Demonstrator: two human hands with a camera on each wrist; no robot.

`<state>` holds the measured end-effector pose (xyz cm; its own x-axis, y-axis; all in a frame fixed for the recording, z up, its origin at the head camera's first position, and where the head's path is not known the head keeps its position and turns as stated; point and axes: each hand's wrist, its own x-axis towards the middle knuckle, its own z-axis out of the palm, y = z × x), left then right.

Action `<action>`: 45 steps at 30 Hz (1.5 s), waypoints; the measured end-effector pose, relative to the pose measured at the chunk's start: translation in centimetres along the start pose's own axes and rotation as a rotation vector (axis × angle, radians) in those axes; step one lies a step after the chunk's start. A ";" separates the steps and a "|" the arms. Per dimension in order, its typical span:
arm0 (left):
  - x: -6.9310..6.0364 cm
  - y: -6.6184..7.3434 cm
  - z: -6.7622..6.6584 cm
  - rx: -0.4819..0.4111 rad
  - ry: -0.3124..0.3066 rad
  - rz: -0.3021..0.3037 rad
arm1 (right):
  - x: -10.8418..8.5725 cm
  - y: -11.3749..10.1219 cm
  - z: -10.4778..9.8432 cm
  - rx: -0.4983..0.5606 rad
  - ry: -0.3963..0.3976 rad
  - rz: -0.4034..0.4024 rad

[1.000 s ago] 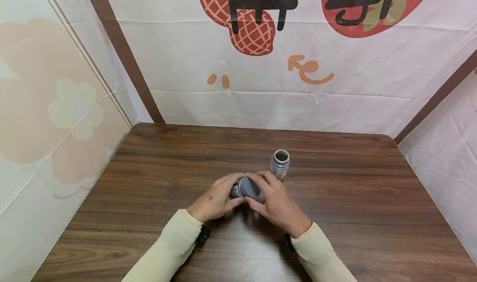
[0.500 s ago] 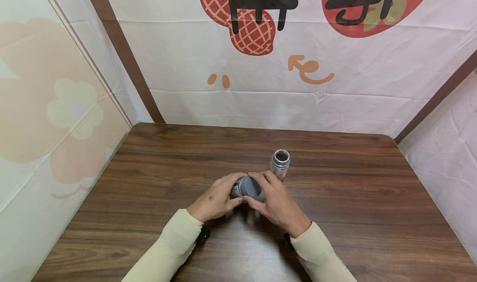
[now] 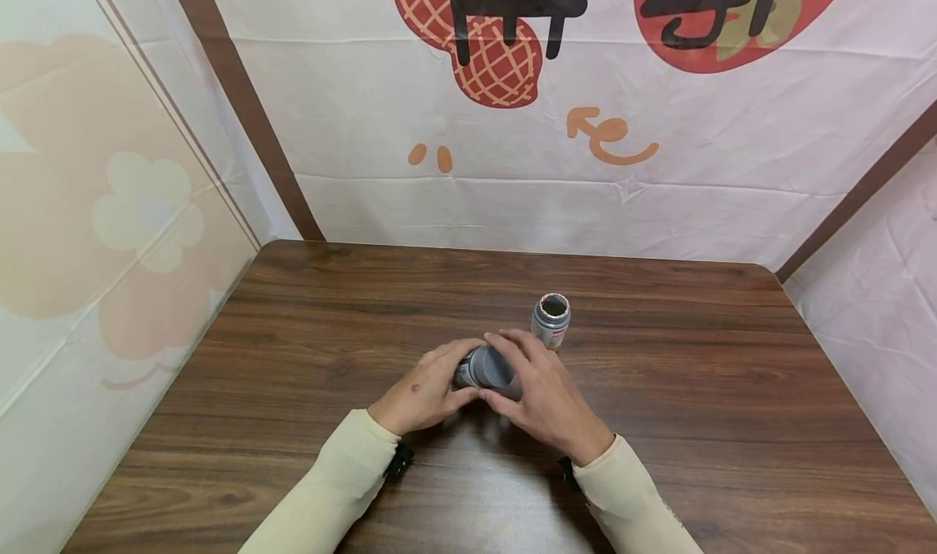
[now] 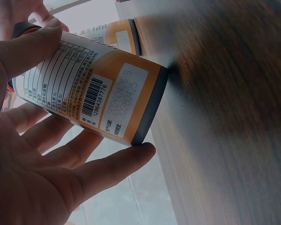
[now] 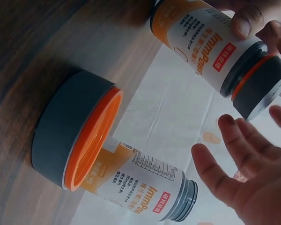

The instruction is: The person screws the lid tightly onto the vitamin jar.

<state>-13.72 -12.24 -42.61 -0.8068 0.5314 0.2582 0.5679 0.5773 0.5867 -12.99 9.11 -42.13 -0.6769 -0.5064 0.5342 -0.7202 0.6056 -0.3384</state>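
My left hand [image 3: 424, 387] grips a white, orange and grey supplement bottle [image 4: 91, 86], thumb on one side and fingers on the other. The bottle leans toward the right hand; its base edge is at or just above the table. A dark grey lid [image 5: 262, 86] with an orange ring sits on its neck. Around that lid, my right hand [image 3: 545, 395] spreads its fingers; the right wrist view shows a gap between fingertips and lid. Under the right hand, a second grey lid [image 5: 68, 131] lies orange inside up. Its thumb is hidden in that view.
A matching bottle [image 3: 551, 324] stands upright and uncapped just beyond the right hand, its mouth rimmed with torn seal. The brown wood table [image 3: 329, 310] ends at a printed cloth backdrop [image 3: 351, 204]. Cloth walls also stand at left and right.
My right hand's fingers have lifted and spread slightly away from the lid. The left hand and its bottle have stayed in place.
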 end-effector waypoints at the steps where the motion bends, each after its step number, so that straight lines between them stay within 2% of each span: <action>1: 0.0 0.0 0.0 0.005 0.001 0.002 | 0.0 0.0 0.0 -0.003 -0.003 -0.009; 11: 0.0 0.1 0.0 0.006 0.005 -0.006 | 0.0 -0.2 0.0 0.008 -0.034 -0.031; 28: -0.2 0.1 0.0 0.017 -0.014 -0.022 | 0.1 -0.3 0.3 0.071 0.005 -0.004; 32: -0.2 0.0 0.0 0.018 -0.017 -0.034 | 0.1 -0.3 0.4 0.065 0.013 0.008; 45: -0.2 -0.1 0.1 0.016 -0.001 -0.013 | 0.0 -0.5 0.5 0.075 -0.007 0.066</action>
<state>-13.61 -12.29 -42.75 -0.8139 0.5245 0.2499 0.5600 0.5937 0.5779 -12.72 8.53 -42.36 -0.7244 -0.4714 0.5031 -0.6830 0.5903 -0.4303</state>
